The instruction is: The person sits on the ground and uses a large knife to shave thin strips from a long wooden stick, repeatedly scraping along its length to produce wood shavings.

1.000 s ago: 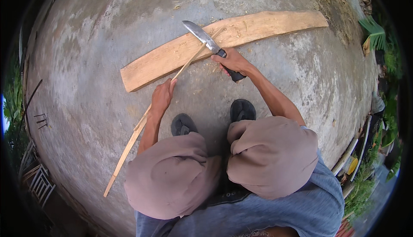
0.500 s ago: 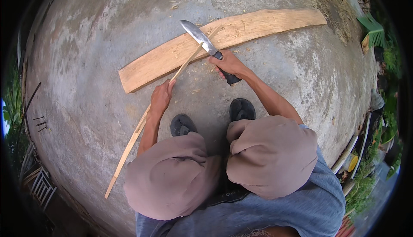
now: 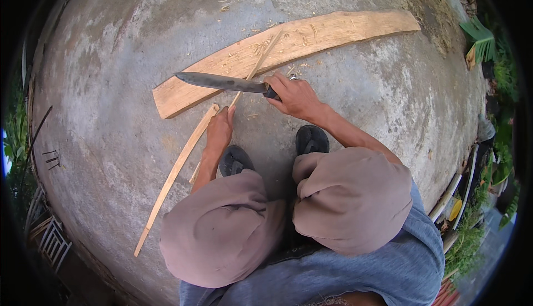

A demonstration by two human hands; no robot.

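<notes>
My left hand [image 3: 220, 131] is closed around a thin wooden strip [image 3: 263, 57]. The strip's far end rests on a long pale plank [image 3: 350, 33], and its near end shows beside my left forearm. In my right hand [image 3: 298, 98] is a large knife [image 3: 222, 81] with a dark handle, my fingers wrapped round it. Its blade points left and crosses over the strip, between my left hand and the plank's middle; whether the edge touches the strip I cannot tell. A second, wider strip [image 3: 173, 182] lies on the ground just left of my left hand.
Small wood shavings [image 3: 224, 8] are scattered on the plank and the concrete ground [image 3: 111, 117]. My sandalled feet [image 3: 312, 139] stand between plank and knees. A white slatted rack [image 3: 55, 240] is at the far left; plants [image 3: 480, 39] and pipes [image 3: 446, 197] line the right edge.
The knife has come nearer along the strip, its blade swinging from up-left to almost level leftward. My left hand has shifted right with its strip, uncovering the top end of the wider strip.
</notes>
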